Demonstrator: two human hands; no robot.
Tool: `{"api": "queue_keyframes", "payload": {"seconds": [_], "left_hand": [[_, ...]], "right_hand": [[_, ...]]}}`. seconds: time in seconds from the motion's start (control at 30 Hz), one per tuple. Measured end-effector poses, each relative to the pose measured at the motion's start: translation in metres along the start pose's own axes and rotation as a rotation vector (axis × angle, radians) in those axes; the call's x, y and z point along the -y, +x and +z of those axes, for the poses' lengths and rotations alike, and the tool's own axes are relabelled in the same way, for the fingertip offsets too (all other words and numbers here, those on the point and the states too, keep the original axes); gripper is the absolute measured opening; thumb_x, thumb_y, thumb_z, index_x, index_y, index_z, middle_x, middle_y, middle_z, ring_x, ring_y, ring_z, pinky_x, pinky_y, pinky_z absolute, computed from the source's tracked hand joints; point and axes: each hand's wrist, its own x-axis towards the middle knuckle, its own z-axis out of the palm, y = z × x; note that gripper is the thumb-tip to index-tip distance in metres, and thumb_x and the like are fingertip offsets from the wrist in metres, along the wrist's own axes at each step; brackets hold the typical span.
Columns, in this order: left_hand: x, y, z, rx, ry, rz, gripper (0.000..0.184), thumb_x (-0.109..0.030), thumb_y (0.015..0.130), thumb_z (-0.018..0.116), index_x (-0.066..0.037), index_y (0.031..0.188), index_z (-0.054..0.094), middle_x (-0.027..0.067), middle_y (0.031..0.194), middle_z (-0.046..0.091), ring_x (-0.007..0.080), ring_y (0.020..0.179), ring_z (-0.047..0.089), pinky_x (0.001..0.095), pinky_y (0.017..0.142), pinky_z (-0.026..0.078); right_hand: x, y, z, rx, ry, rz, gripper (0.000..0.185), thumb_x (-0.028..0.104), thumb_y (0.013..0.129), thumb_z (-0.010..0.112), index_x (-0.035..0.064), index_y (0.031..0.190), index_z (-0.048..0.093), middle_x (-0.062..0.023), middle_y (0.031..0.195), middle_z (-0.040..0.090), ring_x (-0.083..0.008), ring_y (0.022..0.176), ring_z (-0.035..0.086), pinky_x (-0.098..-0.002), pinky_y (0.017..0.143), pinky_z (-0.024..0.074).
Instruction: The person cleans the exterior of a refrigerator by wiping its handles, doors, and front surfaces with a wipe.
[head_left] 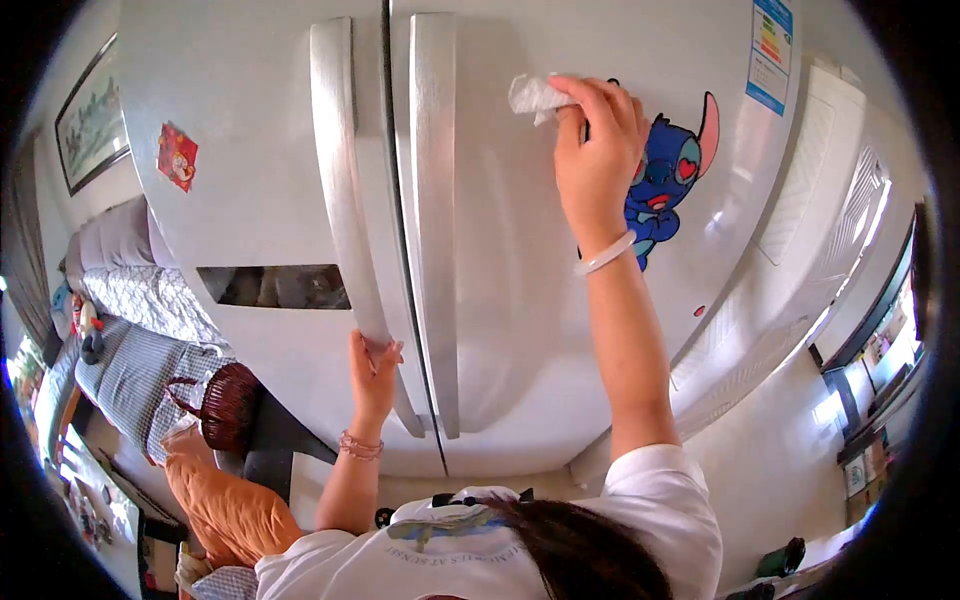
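Note:
My right hand (600,150) is closed on a crumpled white tissue (538,97), held against the upper right door of a silver-grey refrigerator (510,250). Beside and partly behind this hand is a blue cartoon sticker (662,180) with a pink ear and heart-shaped eyes. Lower down, my left hand (372,380) has its fingers about the lower part of the left door handle (335,120). The right door handle (434,220) runs parallel to it, with nothing touching it. Both doors are closed.
A dark display strip (275,287) and a red sticker (177,157) are on the left door. An energy label (770,50) sits at the upper right. To the left are a sofa (150,350), a brown wicker basket (228,405) and an orange cloth item (225,500).

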Motion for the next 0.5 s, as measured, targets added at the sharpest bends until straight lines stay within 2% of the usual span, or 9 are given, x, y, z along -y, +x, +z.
{"api": "queue_keyframes", "payload": {"seconds": [0.03, 0.13, 0.27, 0.4, 0.5], "left_hand": [[-0.002, 0.000, 0.000, -0.005, 0.005, -0.004, 0.024, -0.001, 0.080, 0.055, -0.004, 0.098, 0.040, 0.0010, 0.077, 0.046, 0.0081, 0.066, 0.045, 0.0215, 0.061, 0.040], [-0.003, 0.000, 0.000, 0.001, 0.049, -0.004, 0.026, 0.000, 0.080, 0.055, -0.005, 0.101, 0.040, 0.0013, 0.078, 0.047, 0.0081, 0.065, 0.045, 0.0216, 0.061, 0.041], [-0.002, -0.001, 0.003, -0.035, 0.013, -0.039, 0.026, 0.000, 0.079, 0.054, -0.004, 0.101, 0.041, 0.0014, 0.078, 0.047, 0.0081, 0.066, 0.045, 0.0216, 0.061, 0.041], [-0.006, -0.002, 0.005, -0.046, 0.003, -0.037, 0.024, 0.000, 0.080, 0.054, -0.004, 0.099, 0.040, 0.0011, 0.078, 0.046, 0.0080, 0.067, 0.045, 0.0218, 0.061, 0.041], [-0.008, 0.002, 0.005, -0.035, -0.037, -0.049, 0.022, -0.001, 0.081, 0.054, -0.005, 0.098, 0.039, 0.0010, 0.078, 0.045, 0.0080, 0.067, 0.044, 0.0222, 0.061, 0.041]], "right_hand": [[0.002, -0.007, 0.001, -0.023, -0.045, -0.012, 0.019, 0.000, 0.073, 0.055, 0.0125, 0.087, 0.060, -0.0020, 0.088, 0.056, -0.0240, 0.083, 0.050, -0.0365, 0.076, 0.0367], [0.009, -0.040, -0.014, 0.038, -0.052, 0.229, 0.020, 0.000, 0.073, 0.054, 0.0117, 0.088, 0.060, -0.0040, 0.090, 0.055, -0.0244, 0.085, 0.050, -0.0360, 0.077, 0.0368], [0.007, -0.071, -0.026, 0.066, -0.043, 0.281, 0.019, -0.003, 0.071, 0.055, 0.0097, 0.085, 0.061, -0.0053, 0.089, 0.055, -0.0233, 0.082, 0.051, -0.0349, 0.074, 0.0390], [0.002, -0.016, -0.005, -0.052, -0.041, 0.044, 0.019, -0.003, 0.070, 0.057, 0.0101, 0.083, 0.061, -0.0029, 0.086, 0.058, -0.0224, 0.080, 0.052, -0.0342, 0.072, 0.0395], [-0.004, -0.019, -0.006, -0.033, -0.037, 0.022, 0.020, -0.003, 0.069, 0.058, 0.0114, 0.083, 0.062, 0.0005, 0.086, 0.059, -0.0212, 0.077, 0.052, -0.0334, 0.070, 0.0391]]}}
